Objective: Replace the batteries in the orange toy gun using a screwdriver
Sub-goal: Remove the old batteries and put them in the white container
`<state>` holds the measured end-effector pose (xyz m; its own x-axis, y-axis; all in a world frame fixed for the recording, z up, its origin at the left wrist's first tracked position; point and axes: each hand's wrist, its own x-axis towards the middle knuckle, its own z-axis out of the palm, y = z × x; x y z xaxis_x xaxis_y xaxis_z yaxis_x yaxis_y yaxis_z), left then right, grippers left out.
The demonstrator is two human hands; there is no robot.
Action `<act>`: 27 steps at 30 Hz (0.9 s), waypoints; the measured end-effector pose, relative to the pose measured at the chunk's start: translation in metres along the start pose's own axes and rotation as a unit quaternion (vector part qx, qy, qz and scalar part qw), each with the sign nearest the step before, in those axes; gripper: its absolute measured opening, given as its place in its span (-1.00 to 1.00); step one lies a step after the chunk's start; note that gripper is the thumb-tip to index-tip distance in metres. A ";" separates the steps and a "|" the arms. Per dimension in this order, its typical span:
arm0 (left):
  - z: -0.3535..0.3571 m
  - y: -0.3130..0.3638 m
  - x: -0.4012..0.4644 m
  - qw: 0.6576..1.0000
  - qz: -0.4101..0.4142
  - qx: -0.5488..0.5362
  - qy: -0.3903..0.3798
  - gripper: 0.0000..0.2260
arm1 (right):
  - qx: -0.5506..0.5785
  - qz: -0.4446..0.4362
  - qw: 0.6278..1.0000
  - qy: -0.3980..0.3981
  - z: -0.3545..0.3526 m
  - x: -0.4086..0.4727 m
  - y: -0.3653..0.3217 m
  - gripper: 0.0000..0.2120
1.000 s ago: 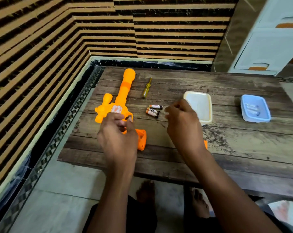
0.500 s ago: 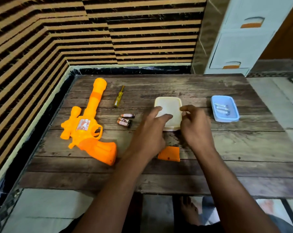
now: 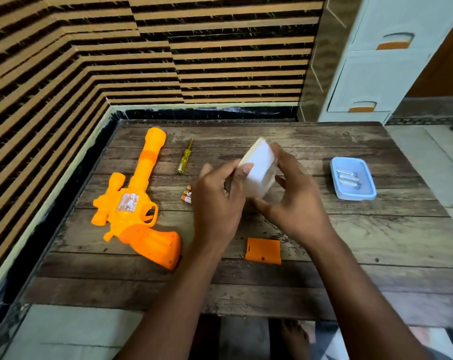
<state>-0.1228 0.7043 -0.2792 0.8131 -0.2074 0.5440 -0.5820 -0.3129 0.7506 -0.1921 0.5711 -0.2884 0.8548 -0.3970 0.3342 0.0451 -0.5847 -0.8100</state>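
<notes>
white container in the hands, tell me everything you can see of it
The white container is a small rectangular tub with rounded corners, looking like matte, slightly translucent plastic. It is lifted off the wooden table and tilted steeply on edge, its underside towards the camera, so its inside is hidden. The left hand grips its left side and the right hand wraps its right side and lower end. Nothing else touches it.

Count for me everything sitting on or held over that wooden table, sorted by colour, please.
Orange: 2, the toy gun and its loose battery cover.
Orange-tipped batteries: 3 in view, partly behind the left hand.
Yellow: 1, the screwdriver.
White: 1, the container held by both hands, right hand included.
Blue: 1, the tray, silvery batteries inside.
Total: 8.
</notes>
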 end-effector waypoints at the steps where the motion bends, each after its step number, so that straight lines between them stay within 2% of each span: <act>1: -0.001 0.002 0.000 1.000 0.019 -0.003 0.003 -0.78 | -0.004 -0.003 1.000 0.010 0.001 0.001 0.001 -0.12; 4: -0.001 0.008 -0.003 0.997 0.078 0.012 -0.015 -0.82 | -0.010 0.033 0.998 0.061 0.000 0.003 -0.003 -0.18; 8: -0.002 0.009 -0.003 0.995 0.087 0.012 -0.043 -0.82 | -0.033 0.016 0.995 0.095 0.000 0.002 -0.008 -0.38; 12: -0.006 0.014 -0.001 0.994 0.097 0.030 -0.027 -0.79 | -0.020 -0.014 0.995 0.100 -0.003 0.005 -0.007 -0.34; 15: -0.009 0.012 0.005 0.997 0.021 -0.076 0.027 -0.74 | -0.007 -0.061 0.995 0.073 -0.007 0.005 -0.003 -0.34; 17: -0.013 0.012 0.009 0.993 0.025 -0.110 0.030 -0.76 | -0.014 -0.080 0.996 0.042 -0.002 0.004 0.000 -0.35; 19: -0.014 0.018 0.008 0.996 0.069 -0.063 0.011 -0.79 | -0.023 -0.083 0.996 0.036 0.003 0.004 0.000 -0.36; 21: -0.007 0.020 0.003 0.996 0.092 -0.017 0.008 -0.81 | -0.013 -0.075 0.995 0.065 0.005 0.006 -0.003 -0.42; 24: 0.001 0.019 -0.005 0.996 0.083 0.018 -0.003 -0.78 | 0.004 -0.071 0.991 0.111 0.003 0.008 -0.004 -0.44; 27: 0.001 0.016 -0.006 0.996 0.075 0.049 -0.003 -0.77 | 0.000 -0.073 0.991 0.113 0.004 0.007 -0.004 -0.37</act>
<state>-0.1374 0.6990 -0.2707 0.7170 -0.2638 0.6452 -0.6932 -0.3667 0.6205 -0.1841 0.5732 -0.2844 0.7015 -0.4572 0.5466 0.1587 -0.6476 -0.7453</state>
